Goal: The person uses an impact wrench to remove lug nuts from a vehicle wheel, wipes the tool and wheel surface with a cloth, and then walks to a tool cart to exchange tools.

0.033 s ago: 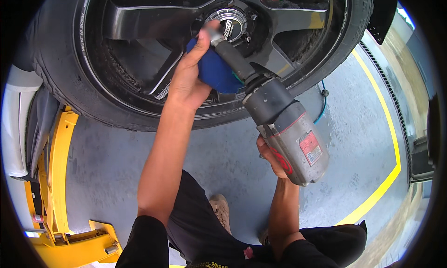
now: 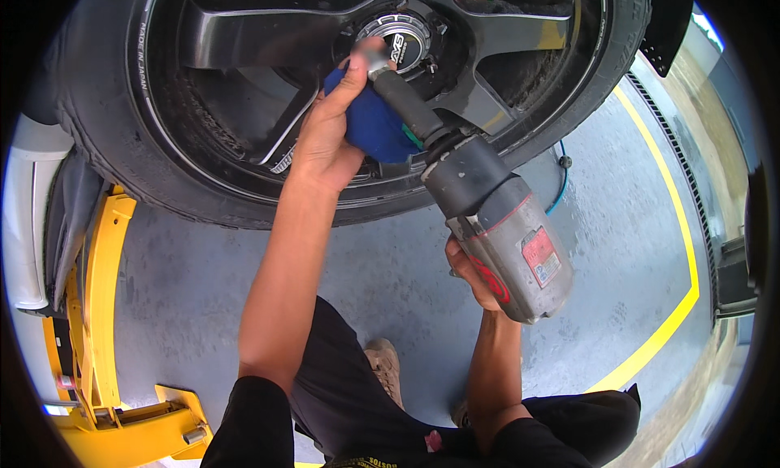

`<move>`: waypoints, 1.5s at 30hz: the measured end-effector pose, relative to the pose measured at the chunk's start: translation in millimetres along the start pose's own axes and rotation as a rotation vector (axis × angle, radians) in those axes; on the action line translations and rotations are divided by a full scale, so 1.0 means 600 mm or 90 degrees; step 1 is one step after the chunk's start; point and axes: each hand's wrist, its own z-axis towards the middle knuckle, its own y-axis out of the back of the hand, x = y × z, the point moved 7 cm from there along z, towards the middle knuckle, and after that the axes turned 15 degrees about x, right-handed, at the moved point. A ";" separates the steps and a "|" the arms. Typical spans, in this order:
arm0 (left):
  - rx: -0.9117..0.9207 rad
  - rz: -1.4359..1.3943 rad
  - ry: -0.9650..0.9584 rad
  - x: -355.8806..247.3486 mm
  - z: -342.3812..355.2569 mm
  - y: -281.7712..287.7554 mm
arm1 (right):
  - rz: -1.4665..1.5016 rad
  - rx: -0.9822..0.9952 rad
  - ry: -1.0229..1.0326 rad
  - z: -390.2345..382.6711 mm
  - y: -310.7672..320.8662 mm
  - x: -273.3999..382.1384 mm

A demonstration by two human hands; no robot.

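My right hand (image 2: pixel 470 275) is wrapped round the handle of a grey and black impact wrench (image 2: pixel 508 232), which slants up and left toward a wheel. A long dark extension (image 2: pixel 406 106) runs from its nose to a silver socket (image 2: pixel 375 60), whose tip looks blurred. My left hand (image 2: pixel 329 139) closes on the socket end, thumb along its left side, with a blue cloth (image 2: pixel 378 131) bunched under the extension against the palm. Just behind the fingertips is the round centre cap (image 2: pixel 404 47) of the dark spoked wheel (image 2: pixel 268 41). The left fingers are partly hidden behind socket and cloth.
The black tyre (image 2: pixel 203 196) spans the upper view. A yellow metal lift arm (image 2: pixel 101 297) stands at left beside a pale car body panel (image 2: pixel 32 216). A teal air hose (image 2: pixel 562 192) hangs right of the tyre. Yellow lines (image 2: pixel 666 330) and a drain grate (image 2: pixel 682 151) mark the grey floor.
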 end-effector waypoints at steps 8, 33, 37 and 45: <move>-0.136 0.257 -0.016 0.013 -0.020 0.019 | -0.517 -0.051 0.007 0.013 0.032 0.011; -0.107 -0.112 0.270 0.159 -0.038 0.046 | -0.963 0.115 0.047 0.040 0.069 -0.083; -0.104 -0.101 0.247 0.147 -0.031 0.043 | -0.943 0.132 0.058 0.046 0.050 -0.086; -0.054 -0.090 0.230 0.149 -0.030 0.044 | -0.876 0.053 0.081 0.064 0.004 -0.044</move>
